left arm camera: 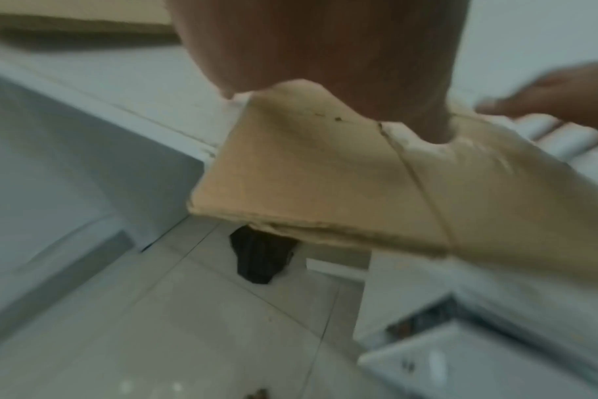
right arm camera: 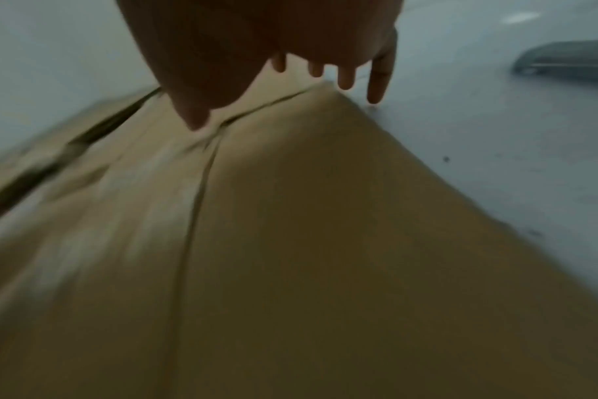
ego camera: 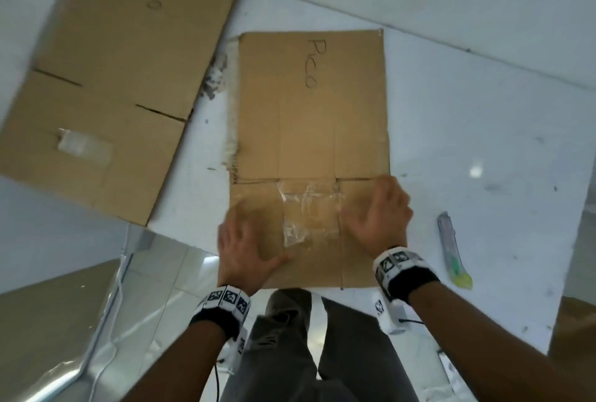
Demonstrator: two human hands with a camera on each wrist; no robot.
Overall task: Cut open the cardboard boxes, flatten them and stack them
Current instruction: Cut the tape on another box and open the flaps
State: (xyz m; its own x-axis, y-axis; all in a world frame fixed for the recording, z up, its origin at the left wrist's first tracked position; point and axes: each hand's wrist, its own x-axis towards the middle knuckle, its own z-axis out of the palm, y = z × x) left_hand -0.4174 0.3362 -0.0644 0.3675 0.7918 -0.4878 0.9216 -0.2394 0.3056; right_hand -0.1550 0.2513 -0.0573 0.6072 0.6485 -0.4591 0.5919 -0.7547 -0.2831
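Note:
A flattened cardboard box [ego camera: 309,118] marked "Pico" lies on the white table [ego camera: 483,143], its near end hanging a little over the front edge. Crumpled clear tape [ego camera: 306,211] sticks to its near flaps. My left hand [ego camera: 248,247] presses flat on the near left flap, fingers spread toward the left edge. My right hand [ego camera: 377,211] rests with spread fingers on the near right flap by the fold line. The left wrist view shows the palm [left arm camera: 325,54] over the box's corner [left arm camera: 308,175]. In the right wrist view the fingertips [right arm camera: 345,81] touch the cardboard [right arm camera: 325,243].
A second flattened box [ego camera: 113,79] lies at the table's far left, partly over the edge. A utility knife [ego camera: 451,250] with a yellow-green end lies right of my right hand, also seen as the knife [right arm camera: 564,59]. My grey trousers [ego camera: 290,353] and tiled floor [ego camera: 145,321] are below.

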